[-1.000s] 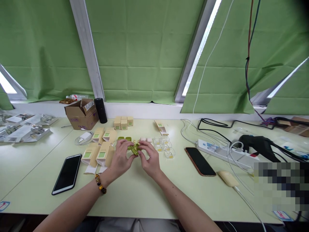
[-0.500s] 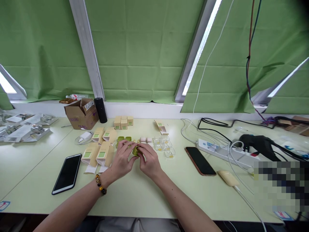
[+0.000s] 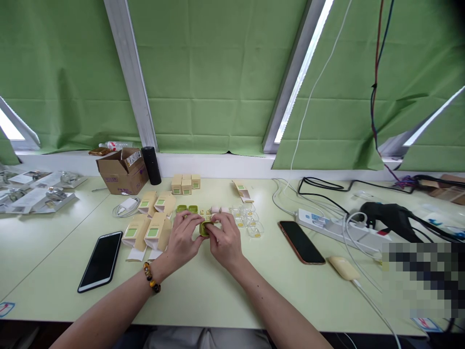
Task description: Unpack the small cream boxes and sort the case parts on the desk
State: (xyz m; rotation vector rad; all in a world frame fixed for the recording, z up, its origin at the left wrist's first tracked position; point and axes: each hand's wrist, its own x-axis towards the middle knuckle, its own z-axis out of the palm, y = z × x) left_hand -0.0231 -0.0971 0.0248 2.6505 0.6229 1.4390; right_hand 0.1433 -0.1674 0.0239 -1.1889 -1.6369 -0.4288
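Observation:
A small square green tray (image 3: 204, 230) is held between my two hands over the table. My left hand (image 3: 184, 236) pinches its left side. The fingers of my right hand (image 3: 225, 238) grip the right side and press into its hollow; whether something small lies under them is hidden. More green trays (image 3: 187, 209) lie just beyond my left hand, partly covered by it. Tiny yellowish pieces (image 3: 205, 212) and pale pink cylinders (image 3: 219, 210) sit behind the fingers. Several clear plastic covers (image 3: 250, 220) are grouped right of my right hand.
Open cream cartons (image 3: 158, 231) stand left of my hands, closed small boxes (image 3: 186, 184) behind. A flat carton (image 3: 242, 192) lies farther back. Phones lie at left (image 3: 100, 261) and right (image 3: 302, 242). A power strip (image 3: 337, 231) with cables and a brown cardboard box (image 3: 123, 171) flank the area.
The green tray has turned so its hollow faces up more. My right fingers have shifted in over it, and my left fingers have moved slightly; more of the pieces behind now show.

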